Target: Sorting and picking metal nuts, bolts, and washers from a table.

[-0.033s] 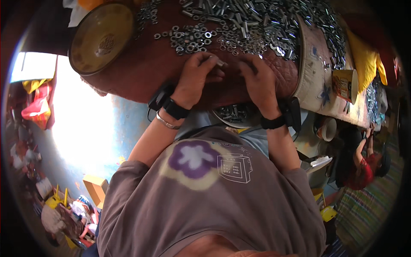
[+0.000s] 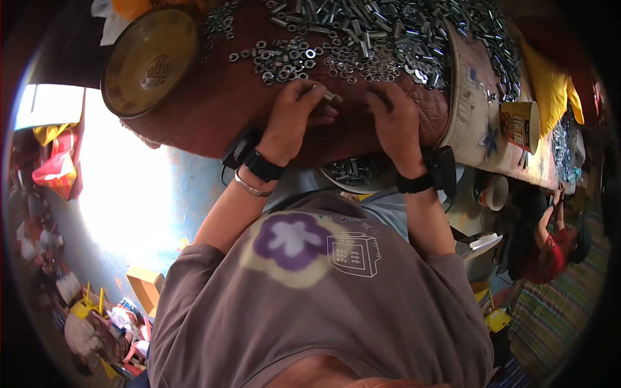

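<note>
My left hand point(image 2: 291, 116) pinches a short silver metal fastener point(image 2: 331, 97) between thumb and fingertips; its exact kind is too small to tell. To its right, a little apart, my right hand point(image 2: 396, 119) has its fingers bent inward, and whatever they may hold is hidden. Both hands hover at the near side of a table with a dark red cover point(image 2: 239, 97). Just beyond the left hand lie loose hex nuts point(image 2: 284, 59). Flat washers point(image 2: 362, 64) are spread beyond the right hand. Farther back is a heap of silver metal sleeves point(image 2: 362, 29).
A round brown bowl point(image 2: 139, 84) stands at the left. Below my hands, a bowl holds metal bolts point(image 2: 352, 171). At right are a paper tub point(image 2: 517, 126), a yellow cloth or bag point(image 2: 550, 90) and a co-worker in a red top point(image 2: 550, 255). A cardboard box point(image 2: 145, 288) is lower left.
My right hand has shifted slightly to the right, away from my left hand. My left hand keeps its pinch on the metal fastener, nearly unmoved.
</note>
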The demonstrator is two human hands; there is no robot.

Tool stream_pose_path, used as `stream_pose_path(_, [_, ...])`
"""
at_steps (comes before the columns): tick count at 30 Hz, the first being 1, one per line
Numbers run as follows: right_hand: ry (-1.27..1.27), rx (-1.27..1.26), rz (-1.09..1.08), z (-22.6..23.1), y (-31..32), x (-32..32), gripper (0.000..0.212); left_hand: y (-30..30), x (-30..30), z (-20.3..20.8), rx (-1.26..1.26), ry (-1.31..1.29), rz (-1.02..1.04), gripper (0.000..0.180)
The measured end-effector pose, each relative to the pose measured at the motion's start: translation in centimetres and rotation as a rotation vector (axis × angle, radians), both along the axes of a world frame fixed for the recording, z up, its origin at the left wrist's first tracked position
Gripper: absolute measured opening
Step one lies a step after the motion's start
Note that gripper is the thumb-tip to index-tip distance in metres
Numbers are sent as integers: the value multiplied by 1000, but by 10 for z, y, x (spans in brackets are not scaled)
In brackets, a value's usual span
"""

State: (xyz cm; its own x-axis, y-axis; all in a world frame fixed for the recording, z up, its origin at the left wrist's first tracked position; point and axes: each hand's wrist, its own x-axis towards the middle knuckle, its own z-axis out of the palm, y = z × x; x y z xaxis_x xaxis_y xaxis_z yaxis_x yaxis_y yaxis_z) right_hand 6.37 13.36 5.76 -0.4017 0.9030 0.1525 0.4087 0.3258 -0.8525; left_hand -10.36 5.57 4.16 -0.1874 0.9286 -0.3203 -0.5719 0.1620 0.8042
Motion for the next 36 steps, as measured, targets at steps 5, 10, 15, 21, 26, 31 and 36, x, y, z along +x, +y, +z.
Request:
stream_pose_path(5, [-196, 329, -161, -7, 39, 42, 13, 7, 7, 0, -30, 37, -35, 10])
stream_pose_path(10, [-265, 267, -252, -9, 60, 56, 15, 20, 9, -7, 101, 33, -66, 12])
stream_pose_path(15, [-261, 186, -256, -5, 69, 44, 18, 36, 8, -5, 140, 26, -83, 15])
stream_pose_path(21, [-201, 231, -204, -1, 82, 30, 15, 58, 11, 7, 191, 86, -83, 16])
stream_pose_path(26, [-369, 477, -280, -6, 120, 43, 11, 85, 16, 15, 307, 115, -104, 17])
stream_pose_path(31, [-545, 563, -217, -9, 156, 52, 13, 103, 18, 19, 327, 103, -117, 19])
stream_pose_path(36, [-773, 443, -161, -3, 175, 50, 21, 112, 16, 10, 348, 96, -147, 18])
